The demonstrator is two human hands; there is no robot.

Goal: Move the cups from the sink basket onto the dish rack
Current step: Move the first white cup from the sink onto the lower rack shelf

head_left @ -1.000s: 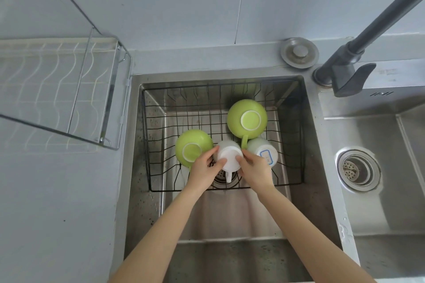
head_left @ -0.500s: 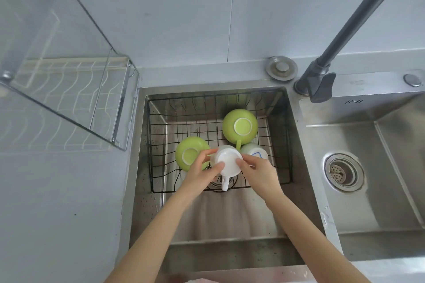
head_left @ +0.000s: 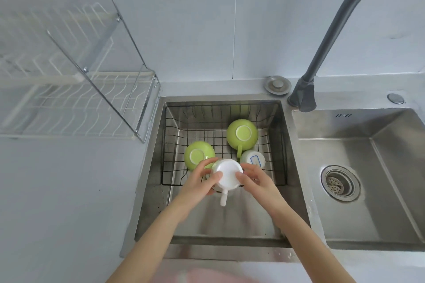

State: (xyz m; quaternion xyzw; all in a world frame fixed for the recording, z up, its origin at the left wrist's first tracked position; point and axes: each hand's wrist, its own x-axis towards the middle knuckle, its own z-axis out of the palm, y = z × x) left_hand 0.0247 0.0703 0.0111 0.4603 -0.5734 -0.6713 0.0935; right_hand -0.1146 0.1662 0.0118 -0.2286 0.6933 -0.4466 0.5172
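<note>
White mug [head_left: 227, 174], upside down, handle pointing toward frame bottom, sits centre frame over the front edge of the wire sink basket [head_left: 166, 167]. L hand [head_left: 200, 182] & R hand [head_left: 258, 179] pinch its sides w/ fingertips. Vs 0.5 s ago: mug lifted higher, clear of the green cups [head_left: 199, 155].

A dark grey faucet [head_left: 340, 30] is seen arching up from the sink's back ledge. A round metal stopper [head_left: 277, 84] lies on the ledge just left of its base, and a small metal button [head_left: 395, 98] is set to its right. The right basin holds a strainer drain [head_left: 340, 182]. Pale grey wall tiles [head_left: 184, 18] are seen behind.
</note>
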